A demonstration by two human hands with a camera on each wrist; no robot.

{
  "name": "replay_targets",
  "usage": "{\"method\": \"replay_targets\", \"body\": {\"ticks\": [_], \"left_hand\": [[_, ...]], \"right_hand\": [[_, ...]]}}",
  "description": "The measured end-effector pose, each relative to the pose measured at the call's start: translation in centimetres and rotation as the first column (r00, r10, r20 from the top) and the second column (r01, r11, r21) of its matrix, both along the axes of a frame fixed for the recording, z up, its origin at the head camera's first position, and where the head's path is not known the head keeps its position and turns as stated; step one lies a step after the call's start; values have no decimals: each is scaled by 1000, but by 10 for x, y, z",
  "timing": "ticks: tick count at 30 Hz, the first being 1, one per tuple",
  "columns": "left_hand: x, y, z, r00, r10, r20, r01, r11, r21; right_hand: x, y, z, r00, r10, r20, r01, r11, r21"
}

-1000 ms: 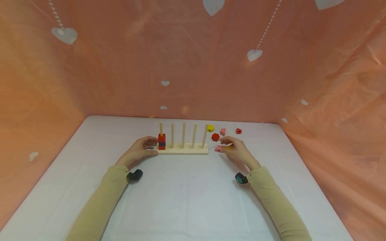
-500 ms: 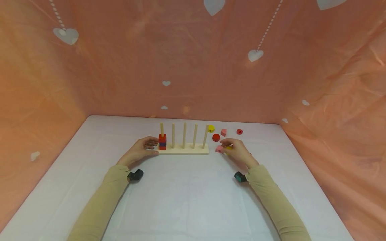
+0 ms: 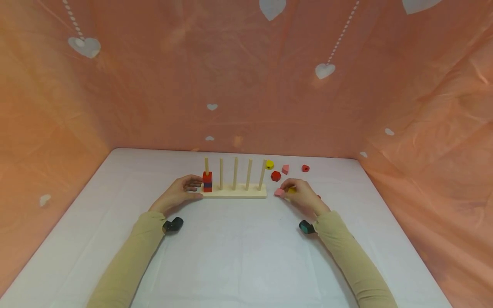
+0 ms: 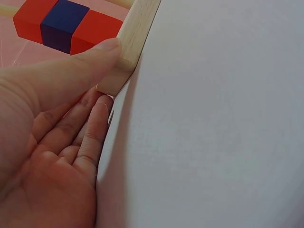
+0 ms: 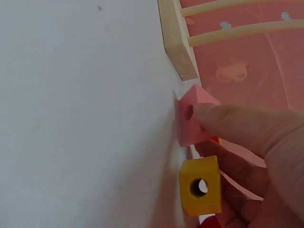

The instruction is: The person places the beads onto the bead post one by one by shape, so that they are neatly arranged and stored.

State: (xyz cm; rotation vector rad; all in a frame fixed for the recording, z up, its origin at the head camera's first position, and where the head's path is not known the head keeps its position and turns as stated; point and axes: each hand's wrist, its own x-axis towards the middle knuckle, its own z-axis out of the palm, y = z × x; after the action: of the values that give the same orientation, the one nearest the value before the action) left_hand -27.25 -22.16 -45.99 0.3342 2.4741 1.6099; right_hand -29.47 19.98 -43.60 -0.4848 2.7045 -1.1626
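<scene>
A pale wooden peg stand (image 3: 235, 194) with several upright pegs lies across the table. Its leftmost peg carries a stack of red and blue blocks (image 4: 61, 24). My left hand (image 3: 178, 191) holds the stand's left end, thumb along the front edge and fingertips at the end face. Just off the stand's right end, my right hand (image 3: 302, 195) pinches a pink block (image 5: 184, 118) with a hole through it. The thumb lies on the block's near side; the index fingertip is partly hidden behind it. Under that hand stands a yellow block (image 5: 201, 186), also with a hole.
Behind the right hand lie a yellow bead (image 3: 269, 164), a red faceted bead (image 3: 275, 176), a second pink block (image 3: 285, 170) and a small red bead (image 3: 305, 168). Another red piece (image 5: 210, 222) shows partly beside the yellow block. An orange curtain (image 3: 246, 85) surrounds the white table.
My right hand has lowered slightly and its index finger has closed down onto the pink block, which has turned a little. The left hand stays at the stand's end.
</scene>
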Motion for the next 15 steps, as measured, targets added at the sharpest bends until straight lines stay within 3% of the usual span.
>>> {"method": "replay_targets", "body": {"ticks": [6, 11, 15], "left_hand": [[1, 1, 2, 1000, -4, 5, 4, 1000, 0], [2, 1, 2, 1000, -1, 8, 1, 1000, 1], [3, 2, 3, 1000, -4, 4, 4, 1000, 5]], "right_hand": [[3, -1, -2, 1000, 1, 26, -1, 1000, 0], [2, -1, 0, 1000, 9, -16, -9, 1000, 10], [-1, -1, 10, 996, 29, -88, -29, 1000, -2]]}}
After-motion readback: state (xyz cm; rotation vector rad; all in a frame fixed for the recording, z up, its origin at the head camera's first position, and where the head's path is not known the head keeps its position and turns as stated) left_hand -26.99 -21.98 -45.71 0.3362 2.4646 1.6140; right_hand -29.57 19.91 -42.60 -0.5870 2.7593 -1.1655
